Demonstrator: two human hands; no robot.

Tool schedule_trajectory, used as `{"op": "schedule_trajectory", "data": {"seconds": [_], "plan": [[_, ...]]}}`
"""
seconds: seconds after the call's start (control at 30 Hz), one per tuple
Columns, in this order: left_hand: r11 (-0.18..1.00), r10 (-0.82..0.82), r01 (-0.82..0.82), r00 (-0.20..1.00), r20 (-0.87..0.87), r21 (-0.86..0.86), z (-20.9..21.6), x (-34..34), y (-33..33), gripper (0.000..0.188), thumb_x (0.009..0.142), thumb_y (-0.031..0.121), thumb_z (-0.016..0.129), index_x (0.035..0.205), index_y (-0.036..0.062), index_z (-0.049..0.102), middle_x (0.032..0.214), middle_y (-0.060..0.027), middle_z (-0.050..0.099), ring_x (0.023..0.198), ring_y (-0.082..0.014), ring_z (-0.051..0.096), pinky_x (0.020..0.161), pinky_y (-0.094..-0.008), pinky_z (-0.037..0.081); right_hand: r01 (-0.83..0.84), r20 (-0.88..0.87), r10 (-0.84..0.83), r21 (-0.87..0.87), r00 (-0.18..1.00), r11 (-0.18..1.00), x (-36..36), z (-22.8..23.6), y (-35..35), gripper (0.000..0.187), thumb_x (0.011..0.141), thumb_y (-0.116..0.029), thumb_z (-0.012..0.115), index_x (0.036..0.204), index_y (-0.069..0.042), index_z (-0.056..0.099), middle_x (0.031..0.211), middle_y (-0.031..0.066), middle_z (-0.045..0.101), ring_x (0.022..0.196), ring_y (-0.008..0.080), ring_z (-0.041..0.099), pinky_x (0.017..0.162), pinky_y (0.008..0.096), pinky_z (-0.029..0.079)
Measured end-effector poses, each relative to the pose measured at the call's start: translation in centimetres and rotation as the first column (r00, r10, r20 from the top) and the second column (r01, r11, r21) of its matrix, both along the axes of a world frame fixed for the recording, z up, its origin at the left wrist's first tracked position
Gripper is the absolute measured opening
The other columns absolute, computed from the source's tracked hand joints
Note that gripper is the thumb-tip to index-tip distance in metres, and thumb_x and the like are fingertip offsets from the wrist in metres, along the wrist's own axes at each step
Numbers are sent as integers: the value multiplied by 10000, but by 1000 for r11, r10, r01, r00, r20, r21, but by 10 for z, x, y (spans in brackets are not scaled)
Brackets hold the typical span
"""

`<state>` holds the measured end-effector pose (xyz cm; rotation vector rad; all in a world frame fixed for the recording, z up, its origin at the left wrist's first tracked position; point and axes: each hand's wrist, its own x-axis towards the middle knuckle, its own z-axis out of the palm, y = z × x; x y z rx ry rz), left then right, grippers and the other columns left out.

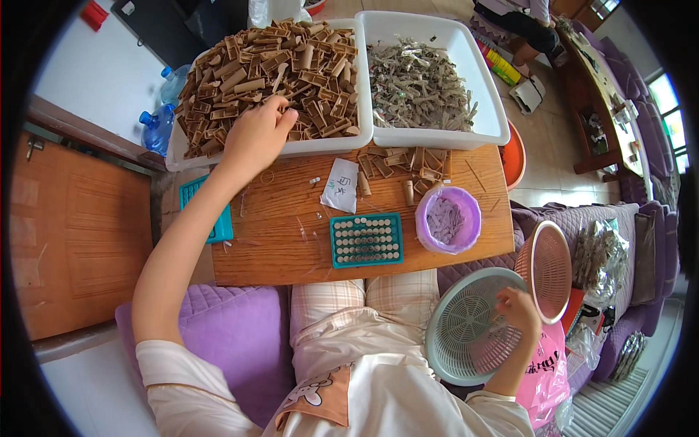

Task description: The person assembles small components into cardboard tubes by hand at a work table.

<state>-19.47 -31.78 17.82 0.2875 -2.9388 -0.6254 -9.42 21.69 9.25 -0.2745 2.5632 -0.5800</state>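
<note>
My left hand (261, 132) reaches into a heap of brown plastic casings (244, 80) in a white bin (320, 146). Its fingers are bent together at the heap's near side, closed on a casing that they mostly cover. Over a grey-green colander (440, 342) beside my right thigh is my right hand (520, 309), its fingers curled in; whatever they hold is too small to make out. On the table in front of me lies a teal tray (366, 264) with rows of round silvery pieces. A purple tub (473, 233) right of it holds small greyish strips.
Another white bin (437, 137) holds grey pieces. Loose brown casings (429, 162), a paper note (339, 186) and a second teal tray (220, 230) lie on the wooden table (277, 255). A pink basket (550, 273) and a pink bag (546, 379) stand right. Another person (535, 22) is far right.
</note>
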Motion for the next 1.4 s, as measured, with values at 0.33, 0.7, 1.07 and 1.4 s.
{"op": "schedule_trajectory", "data": {"seconds": [0.33, 0.7, 1.07, 1.4], "plan": [[966, 223, -202, 966, 129, -159, -27, -46, 16, 390, 738, 312, 599, 941, -8, 506, 820, -193, 608, 805, -326, 597, 682, -403, 490, -159, -433, -167, -621, 886, 768, -149, 70, -208, 64, 761, -15, 541, 815, 18, 548, 653, 64, 548, 614, 115, 528, 587, 233, 422], [798, 356, -246, 929, -102, 550, -24, -35, 35, 240, 737, 177, 566, 920, 25, 596, 756, -66, 620, 675, -120, 592, 603, -266, 470, -419, -757, 279, 7, 590, 908, -341, -23, -308, 184, 768, -181, 552, 918, -82, 592, 916, 131, 571, 836, 300, 549, 766, 391, 435], [-63, 364, 63, 931, -35, 996, -41, 49, 111, 160, 805, -13, 428, 952, -6, 490, 835, -53, 509, 689, -154, 578, 620, -266, 514, -127, -123, -83, -991, 989, -45, -265, 89, -272, 239, 915, -205, 395, 1002, 4, 474, 681, -3, 464, 655, 93, 428, 840, 264, 368], [7, 217, 110, 970, -109, 994, -14, 131, 154, 283, 899, 92, 339, 1167, 43, 419, 858, -53, 502, 615, -42, 432, 548, -185, 386, 10, -5, 220, -998, 975, -64, -102, 65, -253, 315, 835, -233, 548, 1036, 8, 533, 784, 54, 551, 621, 94, 504, 564, 201, 425]]}}
